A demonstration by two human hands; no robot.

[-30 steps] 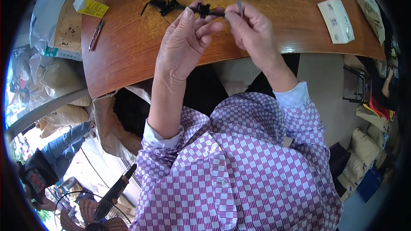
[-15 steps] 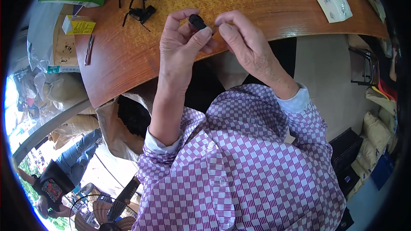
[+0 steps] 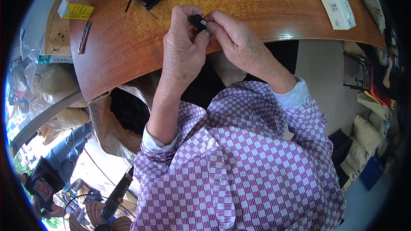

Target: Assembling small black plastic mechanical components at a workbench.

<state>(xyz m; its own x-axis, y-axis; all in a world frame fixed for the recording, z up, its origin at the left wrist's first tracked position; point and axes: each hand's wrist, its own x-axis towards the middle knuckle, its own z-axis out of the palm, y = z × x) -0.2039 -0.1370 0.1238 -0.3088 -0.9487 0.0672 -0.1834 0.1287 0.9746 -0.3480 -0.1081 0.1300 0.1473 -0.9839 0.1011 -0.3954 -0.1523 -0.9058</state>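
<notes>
Just above the table's near edge, my left hand [image 3: 185,44] grips a small black piece [image 3: 197,20] between thumb and curled fingers. My right hand [image 3: 239,38] meets it from the other side, thumb and forefinger pinched on its right end. A short pale bit shows at that end by the right fingertips; what it is I cannot make out. The fingers cover much of the black piece. Beyond my left hand lies a similar black piece [image 3: 150,0] with thin black strips or cords, and several more like it sit along the far edge of view.
The wooden table [image 3: 124,55] holds a yellow and white box [image 3: 76,9], a pen [image 3: 84,36] and a white packet [image 3: 336,7]. Below its edge stands an open sack [image 3: 107,122] with dark contents. At lower left are a fan [image 3: 100,214] and another person [image 3: 47,179].
My right hand has moved left, and its fingertips now close on the black piece. The left hand has turned slightly. The view has shifted a little.
</notes>
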